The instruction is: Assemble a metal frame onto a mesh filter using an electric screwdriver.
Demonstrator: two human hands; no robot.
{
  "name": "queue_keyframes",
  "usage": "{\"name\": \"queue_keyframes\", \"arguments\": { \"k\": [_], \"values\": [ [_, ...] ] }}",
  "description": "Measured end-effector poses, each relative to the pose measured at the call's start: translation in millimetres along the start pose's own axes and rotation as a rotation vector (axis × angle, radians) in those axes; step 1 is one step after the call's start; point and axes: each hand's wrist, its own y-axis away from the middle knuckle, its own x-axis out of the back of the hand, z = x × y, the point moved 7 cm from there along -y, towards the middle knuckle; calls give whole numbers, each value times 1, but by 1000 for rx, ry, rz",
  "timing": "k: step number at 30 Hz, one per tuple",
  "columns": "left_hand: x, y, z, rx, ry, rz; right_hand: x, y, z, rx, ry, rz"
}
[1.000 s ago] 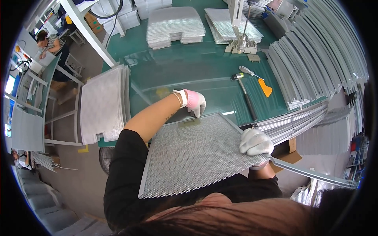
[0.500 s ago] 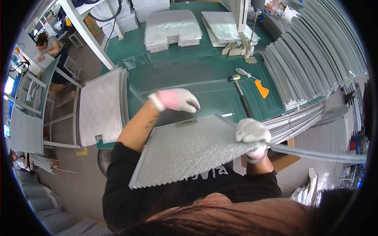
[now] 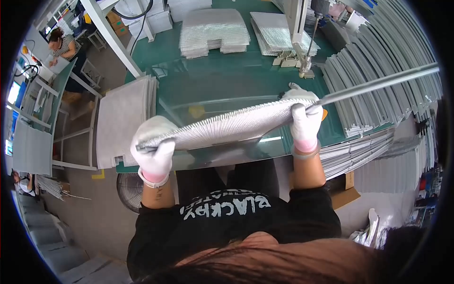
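Note:
Held up over the front edge of the table is a pleated silver mesh panel [image 3: 231, 124], tilted so that it shows mostly edge-on. My left hand [image 3: 155, 147], in a white glove, is closed round its left end. The other end is gripped by my gloved right hand [image 3: 305, 124], thumb on the near side. A long grey metal strip [image 3: 383, 84] runs from beside my right hand out to the right. Whether those fingers also hold the strip is hidden.
Mesh sheets lie in a stack [image 3: 215, 33] at the back, with another [image 3: 125, 120] at left. A press-like machine [image 3: 306, 66] stands at back right, near many grey frame strips [image 3: 373, 75]. An orange scraper [image 3: 324, 114] shows behind my right hand. Someone [image 3: 64, 47] works far left.
My left hand, free and above the panel before, now grips its left end. The panel has been lifted and tipped edge-on. My right hand rose, and the grey strip swung upward.

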Motion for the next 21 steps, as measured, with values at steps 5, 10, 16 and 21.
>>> {"name": "queue_keyframes", "arguments": {
  "k": [5,10,16,21],
  "values": [
    [5,3,-2,-45,35,88,-4,4,-4,42,136,61],
    [16,-2,-15,92,-94,121,-16,-12,-16,56,-130,150],
    [25,-1,-37,200,-14,134,-19,-48,-56,69,426,-347],
    [23,-1,-40,208,42,89,-28,-65,-77,204,522,-701]
  ]
}}
